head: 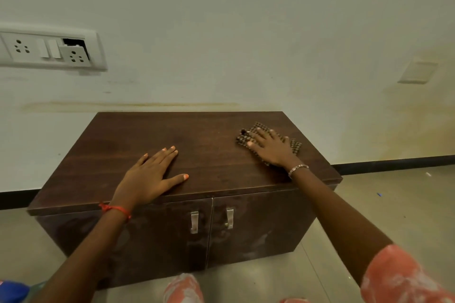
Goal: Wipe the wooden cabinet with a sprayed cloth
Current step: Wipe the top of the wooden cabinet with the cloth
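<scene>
A low dark wooden cabinet (202, 130) with two doors and metal handles stands against the wall. A brown checked cloth (256, 129) lies on the right part of its top. My right hand (270, 147) presses flat on the cloth with fingers spread and straight. My left hand (150, 177) rests flat on the bare top near the front edge, left of centre, fingers straight and holding nothing.
A white wall rises right behind the cabinet, with a socket panel (49, 48) at the upper left. Tiled floor (394, 204) lies to the right. A blue object (12, 290) shows at the bottom left corner. My knee (183, 289) is in front of the doors.
</scene>
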